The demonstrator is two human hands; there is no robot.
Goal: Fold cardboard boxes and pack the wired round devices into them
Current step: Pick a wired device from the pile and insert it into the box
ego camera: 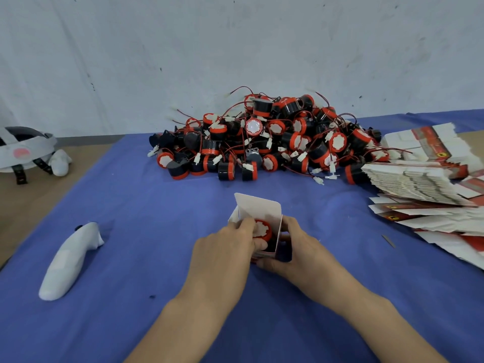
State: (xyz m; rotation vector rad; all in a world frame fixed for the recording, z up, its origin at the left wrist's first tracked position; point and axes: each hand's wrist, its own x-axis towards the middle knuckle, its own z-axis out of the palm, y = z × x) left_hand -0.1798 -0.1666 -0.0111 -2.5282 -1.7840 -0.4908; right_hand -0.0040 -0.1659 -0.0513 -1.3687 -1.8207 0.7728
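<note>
Head view, looking down at a bench [28, 203] covered by a blue cloth [136, 205], with a pale wall [157, 48] behind it. At centre, near the front edge, both hands meet around one small cardboard box [277, 244] that stands on the cloth with its top open and its white lid flap [258, 205] raised at the far side. One round device [263, 230], red-rimmed with a white face, sits in the mouth of the box, its top still above the rim. The left hand [225, 247] grips the left side of the box, fingers curled, with the fingertips against the edge of the device. The right hand [296, 244] grips the right side of the box, fingers wrapped over the far wall and thumb laid along the near lower edge. Behind the box, well apart from it, lies a large pile of wired round devices [262, 137], black and red bodies tangled with red wires and white connectors. Just beside the pile, at the right, flat cardboard boxes [419, 179] lie in fanned, overlapping stacks, white with red printed panels. At the left, a white handheld object [69, 260] rests on the cloth; farther back, off the cloth, lies a white headset [23, 149].
</note>
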